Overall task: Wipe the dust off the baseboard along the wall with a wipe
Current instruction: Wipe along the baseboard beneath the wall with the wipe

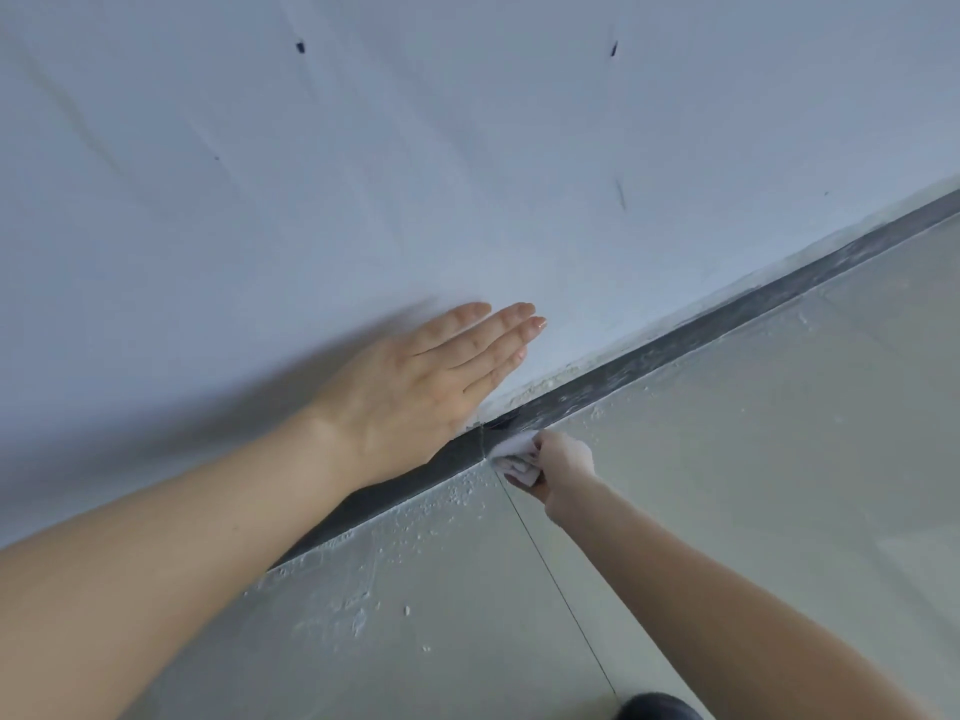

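the smooth white wall [467,148] has small dark marks. the grey tiled floor [727,459] is speckled white along its edge. the dark, dusty baseboard [675,345] runs as a narrow strip from near left to far right. the left hand [415,387] lies flat on the wall, fingers straight. just right of it, the right hand [563,459] grips a crumpled white wipe [514,452] against the baseboard.

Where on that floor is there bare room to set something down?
The widest bare patch is the floor right of the right forearm, up to the baseboard. A narrower wedge lies between the forearms, speckled with white crumbs near the baseboard. Crowded: the baseboard joint, where the right hand holds the wipe beside the left hand on the wall.
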Demonstrator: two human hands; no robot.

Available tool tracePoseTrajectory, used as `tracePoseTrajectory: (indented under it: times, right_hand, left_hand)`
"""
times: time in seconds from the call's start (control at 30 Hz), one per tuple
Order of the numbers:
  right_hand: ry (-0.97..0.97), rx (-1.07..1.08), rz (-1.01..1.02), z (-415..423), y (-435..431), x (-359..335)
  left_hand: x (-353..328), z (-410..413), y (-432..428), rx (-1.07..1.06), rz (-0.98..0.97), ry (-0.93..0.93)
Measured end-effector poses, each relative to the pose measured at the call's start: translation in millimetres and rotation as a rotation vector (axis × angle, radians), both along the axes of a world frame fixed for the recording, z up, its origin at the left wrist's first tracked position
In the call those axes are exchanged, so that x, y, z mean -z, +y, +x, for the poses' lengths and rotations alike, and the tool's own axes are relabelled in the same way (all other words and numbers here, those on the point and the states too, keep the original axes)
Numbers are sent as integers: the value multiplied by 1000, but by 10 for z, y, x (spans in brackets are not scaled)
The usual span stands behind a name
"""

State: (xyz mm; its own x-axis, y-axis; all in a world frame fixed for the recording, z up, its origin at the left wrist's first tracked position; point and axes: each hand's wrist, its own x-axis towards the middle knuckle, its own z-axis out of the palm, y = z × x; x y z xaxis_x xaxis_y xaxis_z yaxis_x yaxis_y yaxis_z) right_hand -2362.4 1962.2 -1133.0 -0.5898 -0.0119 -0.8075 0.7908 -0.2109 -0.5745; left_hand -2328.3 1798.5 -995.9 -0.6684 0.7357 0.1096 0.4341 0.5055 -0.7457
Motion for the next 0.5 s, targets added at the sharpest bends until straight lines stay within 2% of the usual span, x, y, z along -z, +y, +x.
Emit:
tracePoseTrajectory:
  times: [0.07, 0.13, 0.33, 0.5]
  right_hand:
    - [-103, -70, -155, 188, -249, 50]
    - [-183, -22, -273, 255, -449, 27]
    - [-188, 136, -182, -194, -183, -7]
    - [-65, 367, -62, -318, 283, -16]
  left_hand:
    - [16, -99, 87, -6, -89, 29]
    - [53, -190, 102, -23, -165, 47]
    - [53, -259, -6, -20, -270, 102]
    - [64, -287, 1, -12, -250, 113]
